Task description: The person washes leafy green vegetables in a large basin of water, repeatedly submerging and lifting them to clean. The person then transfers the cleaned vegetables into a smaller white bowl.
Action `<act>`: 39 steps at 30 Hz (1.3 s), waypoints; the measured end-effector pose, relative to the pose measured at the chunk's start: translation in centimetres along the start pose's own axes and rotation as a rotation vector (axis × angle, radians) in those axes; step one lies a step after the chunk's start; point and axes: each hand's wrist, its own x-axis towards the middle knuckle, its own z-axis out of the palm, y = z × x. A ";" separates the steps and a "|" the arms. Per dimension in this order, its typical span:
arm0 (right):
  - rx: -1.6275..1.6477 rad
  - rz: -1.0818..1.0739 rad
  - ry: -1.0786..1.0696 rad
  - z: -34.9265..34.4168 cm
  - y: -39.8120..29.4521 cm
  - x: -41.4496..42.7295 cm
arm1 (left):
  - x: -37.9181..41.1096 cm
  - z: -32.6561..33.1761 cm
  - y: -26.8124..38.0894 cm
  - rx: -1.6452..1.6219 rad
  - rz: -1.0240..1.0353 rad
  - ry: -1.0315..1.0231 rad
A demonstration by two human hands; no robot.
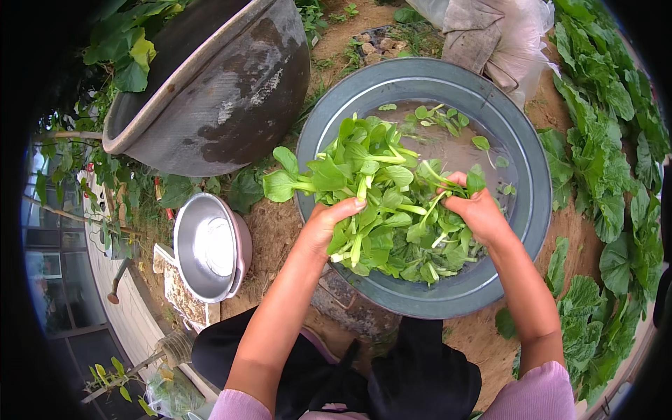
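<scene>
A large round grey-green basin stands before me with murky water and loose leaves in it. Over its left part, my left hand holds a big bunch of leafy greens with pale stems, the thumb pressed on top. My right hand pinches a few thin green stems at the bunch's right side, above the water. More greens lie in the lower part of the basin, beneath and between my hands. The fingers of my left hand are mostly hidden under the leaves.
A big dark earthenware vat leans at the upper left. A metal bowl sits on the soil to the left, beside a dirty board. Leafy plants grow along the right. A plastic sheet and cloth lie behind the basin.
</scene>
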 end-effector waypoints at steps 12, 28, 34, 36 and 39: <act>-0.279 -0.445 0.047 12.2 -6.2 -0.5 | -2.9 -0.4 0.6 -0.104 0.308 -0.131; -0.248 -0.548 -0.586 46.4 -8.5 6.6 | -21.3 -23.5 11.3 -0.182 0.653 0.630; 0.175 0.233 -0.942 54.7 3.5 10.3 | -20.2 -35.7 9.2 0.067 0.386 0.873; -0.333 0.209 -0.703 53.4 6.3 10.1 | -17.9 -38.3 7.7 0.232 0.094 0.927; -0.533 0.232 -0.620 50.6 7.9 11.2 | -15.9 -41.4 5.3 0.503 -0.345 1.086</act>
